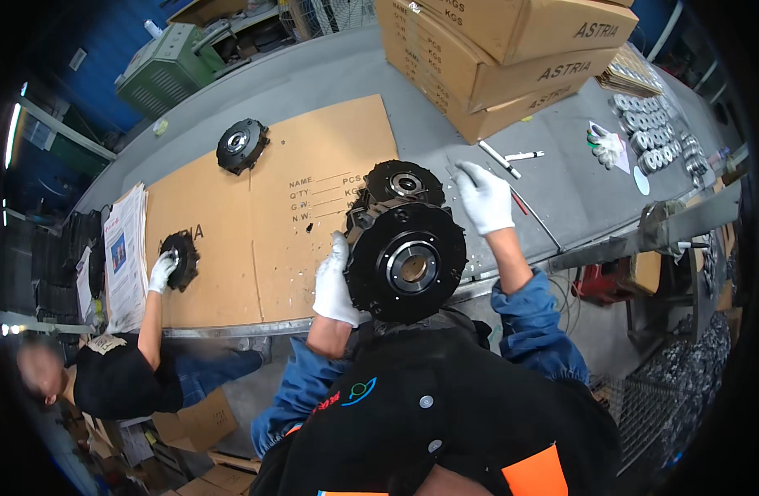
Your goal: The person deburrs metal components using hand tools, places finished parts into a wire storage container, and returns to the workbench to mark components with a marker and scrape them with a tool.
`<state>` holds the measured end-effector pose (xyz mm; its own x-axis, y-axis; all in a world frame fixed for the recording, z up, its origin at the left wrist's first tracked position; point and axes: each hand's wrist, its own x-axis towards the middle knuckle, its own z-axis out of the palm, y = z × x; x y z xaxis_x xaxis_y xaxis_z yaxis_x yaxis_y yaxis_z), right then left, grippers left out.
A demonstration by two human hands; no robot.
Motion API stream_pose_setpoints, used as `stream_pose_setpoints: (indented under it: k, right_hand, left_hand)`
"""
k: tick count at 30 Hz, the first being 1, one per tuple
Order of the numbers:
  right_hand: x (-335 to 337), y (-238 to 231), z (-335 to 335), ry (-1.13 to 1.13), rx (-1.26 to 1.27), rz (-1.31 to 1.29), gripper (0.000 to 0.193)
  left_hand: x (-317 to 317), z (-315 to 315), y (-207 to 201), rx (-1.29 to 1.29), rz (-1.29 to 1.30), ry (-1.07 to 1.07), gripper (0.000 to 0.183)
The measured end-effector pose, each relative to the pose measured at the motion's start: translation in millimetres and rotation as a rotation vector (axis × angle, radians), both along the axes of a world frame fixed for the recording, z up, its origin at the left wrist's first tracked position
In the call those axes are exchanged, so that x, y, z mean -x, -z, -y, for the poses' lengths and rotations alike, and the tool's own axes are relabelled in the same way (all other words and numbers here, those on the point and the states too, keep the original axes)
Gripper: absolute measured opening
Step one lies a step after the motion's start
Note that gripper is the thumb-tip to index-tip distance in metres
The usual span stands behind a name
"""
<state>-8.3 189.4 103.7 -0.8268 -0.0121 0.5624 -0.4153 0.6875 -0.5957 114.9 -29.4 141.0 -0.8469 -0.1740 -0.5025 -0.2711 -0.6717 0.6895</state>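
Sizing up the layout: counter (582,194) carries a flattened cardboard sheet (214,215), with a carton stack (511,74) off beyond the parts to the right. The task's thing is the front disc (387,277), big, black, round, right in front of the person's chest at the near edge, toothed rim, face tipped toward the camera. Rear disc (386,176) sits directly behind it, partly covered, so the pair lines up near-to-far. No long axis in either face; that near-to-far line is the only direction worth tracking. Left hand (335,289) is nearer the front disc: fingers up against its left rim, disc lying to their right. Can't tell whether they're clamped or just resting, tips partly lost against the black. Right hand (487,201) is free, fingers apart, nothing between them, tips aimed away and leftward. Rear disc is just left of those tips, not touching; front disc is left and nearer the body. My read: the right-hand gap is what matters, short leftward reach to the rear disc, left-and-back for the front one.
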Motion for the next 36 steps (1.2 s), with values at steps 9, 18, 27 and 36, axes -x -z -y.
stream_pose_setpoints:
  k: [9,18,27,36]
  right_hand:
    - [-39.5,14.2,-23.9,-0.348,0.971,0.987,0.049]
    - [-42.5,14.8,-46.8,-0.636,1.308,1.134,0.074]
    - [-47.0,0.9,-60.4,-0.573,0.749,0.916,0.048]
    - [-53.3,2.5,-31.3,-0.233,0.238,0.682,0.035]
  left_hand:
    - [-5.6,-6.5,12.5,-0.246,-0.012,-0.004,0.054]
    - [-7.5,-34.9,30.9,-0.366,-0.016,-0.101,0.057]
    - [-14.4,-52.6,31.7,-0.266,0.015,-0.207,0.052]
    - [-21.9,-48.8,32.2,-0.279,-0.054,-0.161,0.054]
